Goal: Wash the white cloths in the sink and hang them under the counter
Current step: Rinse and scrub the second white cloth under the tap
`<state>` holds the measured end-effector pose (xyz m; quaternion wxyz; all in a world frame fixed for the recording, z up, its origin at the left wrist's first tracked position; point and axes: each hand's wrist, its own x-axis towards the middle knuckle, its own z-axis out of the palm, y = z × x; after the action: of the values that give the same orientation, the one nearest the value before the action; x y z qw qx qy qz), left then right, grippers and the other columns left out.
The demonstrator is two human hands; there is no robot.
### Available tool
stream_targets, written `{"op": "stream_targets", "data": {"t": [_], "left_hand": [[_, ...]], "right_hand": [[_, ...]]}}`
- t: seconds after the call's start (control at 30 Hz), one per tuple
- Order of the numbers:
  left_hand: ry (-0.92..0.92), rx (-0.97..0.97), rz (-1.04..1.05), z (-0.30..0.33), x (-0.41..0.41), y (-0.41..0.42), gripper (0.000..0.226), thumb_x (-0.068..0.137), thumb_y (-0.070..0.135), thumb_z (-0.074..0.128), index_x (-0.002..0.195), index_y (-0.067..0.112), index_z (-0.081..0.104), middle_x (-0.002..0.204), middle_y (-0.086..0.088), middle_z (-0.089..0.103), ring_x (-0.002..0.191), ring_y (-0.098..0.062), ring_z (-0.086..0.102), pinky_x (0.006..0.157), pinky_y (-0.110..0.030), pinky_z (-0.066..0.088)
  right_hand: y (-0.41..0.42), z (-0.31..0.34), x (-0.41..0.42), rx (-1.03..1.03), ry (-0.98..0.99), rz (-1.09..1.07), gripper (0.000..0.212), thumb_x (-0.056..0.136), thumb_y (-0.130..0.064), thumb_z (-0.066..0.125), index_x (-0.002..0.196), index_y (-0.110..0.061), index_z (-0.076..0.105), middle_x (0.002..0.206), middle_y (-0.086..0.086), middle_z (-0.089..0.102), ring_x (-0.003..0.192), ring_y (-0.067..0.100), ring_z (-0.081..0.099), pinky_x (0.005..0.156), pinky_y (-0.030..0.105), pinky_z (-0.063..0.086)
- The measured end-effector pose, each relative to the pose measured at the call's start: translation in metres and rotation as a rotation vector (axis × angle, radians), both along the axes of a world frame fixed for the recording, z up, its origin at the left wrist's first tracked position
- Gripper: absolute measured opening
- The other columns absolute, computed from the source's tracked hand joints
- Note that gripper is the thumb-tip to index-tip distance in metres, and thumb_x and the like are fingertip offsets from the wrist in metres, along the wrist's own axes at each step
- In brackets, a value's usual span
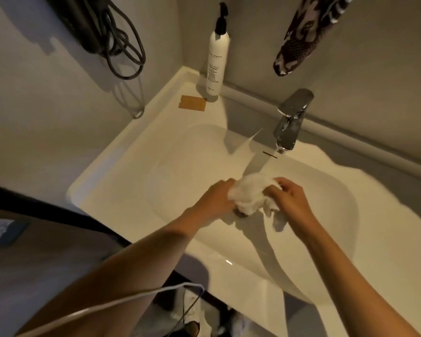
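A bunched, wet white cloth [249, 193] sits between both my hands over the middle of the white sink [136, 166]. My left hand [216, 199] grips its left side and my right hand [289, 199] grips its right side, with a loose end hanging below. Water runs from the chrome tap [291, 120] down onto the top of the cloth. The drain [240, 212] shows just under the cloth.
A white pump bottle [216, 59] stands at the sink's back left corner beside a small brown card [192, 102]. Dark cables [112, 32] hang on the left wall and a patterned cloth [304, 35] hangs at the back right. A white cable [107, 305] crosses my left arm.
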<state>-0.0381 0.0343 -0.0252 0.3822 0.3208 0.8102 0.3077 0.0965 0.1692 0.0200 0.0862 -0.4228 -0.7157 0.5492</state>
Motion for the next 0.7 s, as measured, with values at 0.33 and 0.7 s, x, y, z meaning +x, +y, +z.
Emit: {"op": "stream_targets", "data": {"t": [0.33,0.7], "left_hand": [[0.071,0.3,0.083,0.114,-0.023,0.021,0.008,0.098,0.028,0.06,0.091,0.024,0.063,0.087,0.008,0.064,0.08,-0.008,0.058,0.075,-0.029,0.049],[0.154,0.457,-0.019,0.2,0.003,0.06,0.034,0.1,0.032,0.054,0.088,0.001,0.047,0.077,-0.004,0.046,0.07,-0.011,0.042,0.061,-0.025,0.034]], "right_hand": [[0.055,0.054,0.056,0.123,0.065,0.179,0.019,0.088,-0.003,0.064,0.102,-0.011,0.073,0.085,0.003,0.07,0.07,0.01,0.062,0.057,0.013,0.049],[0.034,0.05,0.063,0.3,0.052,0.153,0.017,0.087,-0.013,0.068,0.095,-0.028,0.067,0.097,-0.009,0.071,0.095,0.005,0.066,0.073,0.02,0.044]]}}
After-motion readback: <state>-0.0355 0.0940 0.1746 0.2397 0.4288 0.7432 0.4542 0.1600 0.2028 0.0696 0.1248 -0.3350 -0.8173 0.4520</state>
